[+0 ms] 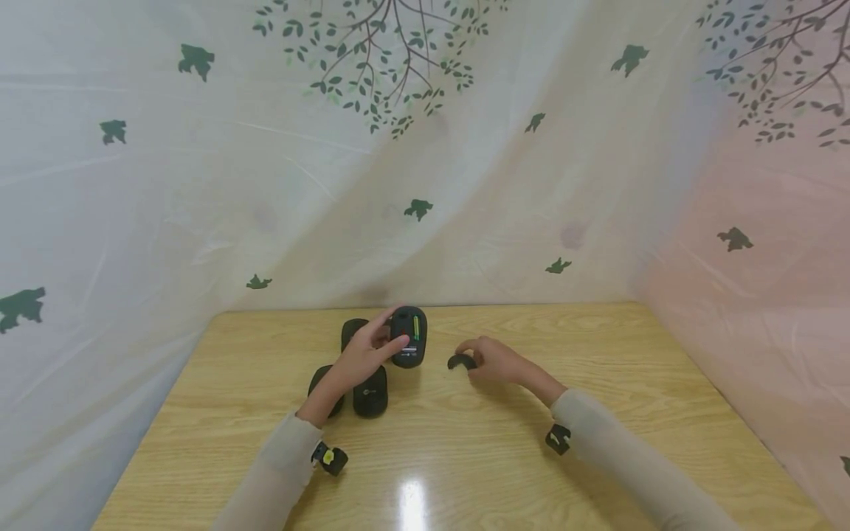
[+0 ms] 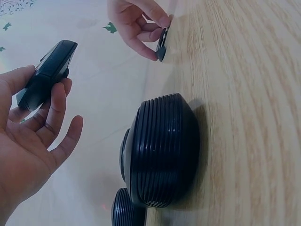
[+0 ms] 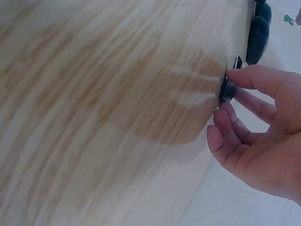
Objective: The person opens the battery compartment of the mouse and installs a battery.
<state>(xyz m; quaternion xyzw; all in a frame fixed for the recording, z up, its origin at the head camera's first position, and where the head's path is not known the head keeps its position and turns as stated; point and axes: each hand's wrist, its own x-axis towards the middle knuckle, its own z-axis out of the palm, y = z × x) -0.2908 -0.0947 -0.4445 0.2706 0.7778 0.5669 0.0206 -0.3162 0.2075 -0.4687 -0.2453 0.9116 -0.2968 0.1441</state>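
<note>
My left hand [image 1: 361, 359] grips a black computer mouse [image 1: 417, 349], raised with its underside toward the head camera. A green-yellow battery [image 1: 416, 327] shows in its uncovered compartment. In the left wrist view the same mouse [image 2: 51, 68] appears edge-on between thumb and fingers. Right of it, my right hand [image 1: 499, 361] pinches a small curved black cover [image 1: 460, 361] at the tabletop. Thumb and fingertips hold that cover [image 3: 229, 89] by its ends in the right wrist view.
Below my left hand and forearm lie three more black mice: one behind [image 1: 353, 330], one at the left [image 1: 322, 383] partly hidden by the wrist, and one in front [image 1: 370, 394]. The wooden table [image 1: 465, 464] ends against a leaf-patterned cloth [image 1: 478, 243] at the back.
</note>
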